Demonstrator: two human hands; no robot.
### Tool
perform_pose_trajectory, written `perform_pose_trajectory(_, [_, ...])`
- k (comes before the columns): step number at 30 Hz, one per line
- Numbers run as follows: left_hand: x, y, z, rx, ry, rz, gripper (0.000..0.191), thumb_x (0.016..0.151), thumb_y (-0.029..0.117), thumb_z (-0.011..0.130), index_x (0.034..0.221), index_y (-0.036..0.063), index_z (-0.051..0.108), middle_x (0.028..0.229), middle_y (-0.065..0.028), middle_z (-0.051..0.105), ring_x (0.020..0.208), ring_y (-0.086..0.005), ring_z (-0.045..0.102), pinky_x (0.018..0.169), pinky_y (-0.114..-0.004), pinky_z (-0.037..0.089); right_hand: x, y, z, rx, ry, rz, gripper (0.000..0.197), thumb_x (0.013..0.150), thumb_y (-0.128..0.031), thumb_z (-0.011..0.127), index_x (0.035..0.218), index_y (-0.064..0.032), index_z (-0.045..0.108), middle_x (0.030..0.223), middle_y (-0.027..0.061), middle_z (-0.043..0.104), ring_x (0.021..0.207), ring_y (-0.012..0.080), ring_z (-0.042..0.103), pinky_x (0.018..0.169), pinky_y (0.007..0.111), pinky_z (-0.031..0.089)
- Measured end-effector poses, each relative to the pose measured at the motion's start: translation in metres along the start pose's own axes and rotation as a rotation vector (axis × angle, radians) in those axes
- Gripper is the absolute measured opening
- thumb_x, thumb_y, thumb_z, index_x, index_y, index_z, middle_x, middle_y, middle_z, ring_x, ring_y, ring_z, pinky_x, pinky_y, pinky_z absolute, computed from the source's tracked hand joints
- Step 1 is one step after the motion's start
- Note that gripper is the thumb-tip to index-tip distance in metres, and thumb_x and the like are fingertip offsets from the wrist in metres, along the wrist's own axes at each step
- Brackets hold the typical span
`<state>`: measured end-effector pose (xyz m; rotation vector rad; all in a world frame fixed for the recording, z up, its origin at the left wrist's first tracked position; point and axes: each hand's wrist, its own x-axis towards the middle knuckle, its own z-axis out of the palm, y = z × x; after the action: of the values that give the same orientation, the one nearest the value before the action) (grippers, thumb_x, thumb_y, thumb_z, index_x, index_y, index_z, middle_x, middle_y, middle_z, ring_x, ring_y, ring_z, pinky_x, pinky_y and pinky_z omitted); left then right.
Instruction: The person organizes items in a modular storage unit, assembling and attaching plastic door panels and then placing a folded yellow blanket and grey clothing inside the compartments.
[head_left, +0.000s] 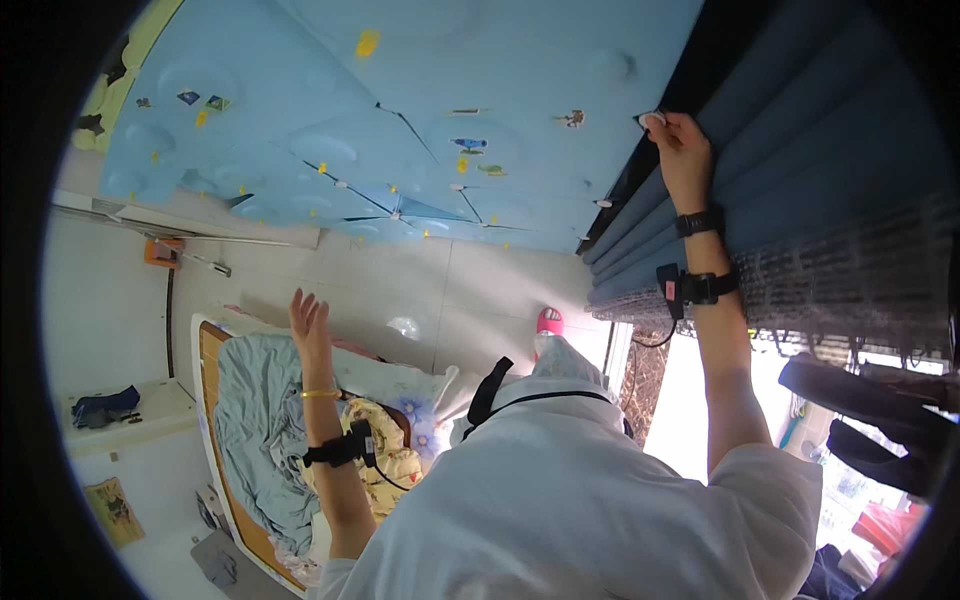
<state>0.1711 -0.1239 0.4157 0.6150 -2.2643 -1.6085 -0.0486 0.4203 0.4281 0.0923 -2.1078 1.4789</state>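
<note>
My right hand (682, 154) is raised to the right border of a light blue wall covering (510, 82). Its thumb and fingers pinch a small white round piece (651, 118) there, which is partly hidden by the fingers. A similar white piece (604, 203) sits lower on the same border. A dark blue pleated curtain (795, 142) hangs right beside the hand. My left hand (309, 319) is held out in the air over the side of the bed, empty, with its fingers extended. Stickers, such as a blue one (470, 143), and yellow marks dot the covering.
A bed (217, 450) with a crumpled grey-green sheet (259, 405) and a yellow patterned cloth (375, 427) stands on the left. Pale floor tiles (390, 300) lie ahead, where one foot wears a pink slipper (550, 321). Dark clothing (862, 390) hangs near the bright doorway.
</note>
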Motion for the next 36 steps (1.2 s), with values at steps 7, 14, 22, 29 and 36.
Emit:
perform_pose_trajectory(7, [-0.052,-0.036,-0.063,-0.021,0.041,-0.063,0.055,0.088,0.012,0.058,0.137,0.0048,0.036,0.12,-0.0121,0.054,0.107,-0.0191,0.051,0.091,-0.029,0.04,-0.003,-0.002,-0.028,-0.537,-0.104,-0.017,0.068,0.081,-0.049,0.066,0.122,0.0031,0.053,0.119,0.0228,0.058,0.109,0.0333,0.057,0.091,0.035,0.045])
perform_pose_trajectory(14, [-0.109,-0.023,-0.13,0.064,0.071,-0.019,0.062,0.089,0.018,0.056,0.143,0.0103,0.027,0.131,-0.0134,0.045,0.111,-0.0221,0.048,0.092,-0.033,0.039,-0.014,0.015,-0.079,-0.53,0.111,0.251,0.077,0.087,-0.041,0.057,0.138,0.0076,0.026,0.139,0.029,0.034,0.13,0.0384,0.035,0.107,0.04,0.031])
perform_pose_trajectory(22, [-0.136,0.007,-0.14,0.144,0.154,-0.127,0.073,0.086,0.032,0.059,0.146,0.0129,0.02,0.133,-0.014,0.044,0.114,-0.027,0.049,0.096,-0.039,0.038,-0.032,0.052,-0.088,-0.334,0.155,0.201,0.071,0.088,-0.03,0.06,0.141,0.0016,0.025,0.137,0.0231,0.041,0.124,0.0331,0.045,0.097,0.036,0.042])
perform_pose_trajectory(29, [-0.154,-0.014,-0.182,-0.075,0.11,-0.077,0.08,0.087,0.024,0.062,0.147,0.0099,0.011,0.13,-0.014,0.046,0.113,-0.0257,0.051,0.096,-0.037,0.04,-0.106,0.009,0.025,0.025,-0.172,0.274,0.075,0.089,-0.029,0.058,0.144,-0.0015,0.016,0.145,0.0225,0.028,0.131,0.0359,0.035,0.105,0.039,0.032])
perform_pose_trajectory(36, [-0.186,-0.114,-0.174,-0.339,0.193,-0.174,0.077,0.085,0.015,0.061,0.143,0.006,0.012,0.106,-0.0106,0.055,0.087,-0.0188,0.057,0.071,-0.029,0.046,-0.296,-0.006,0.101,0.129,-1.35,0.691,0.066,0.087,-0.025,0.062,0.141,-0.0049,0.03,0.113,0.0132,0.061,0.096,0.0212,0.062,0.077,0.03,0.049])
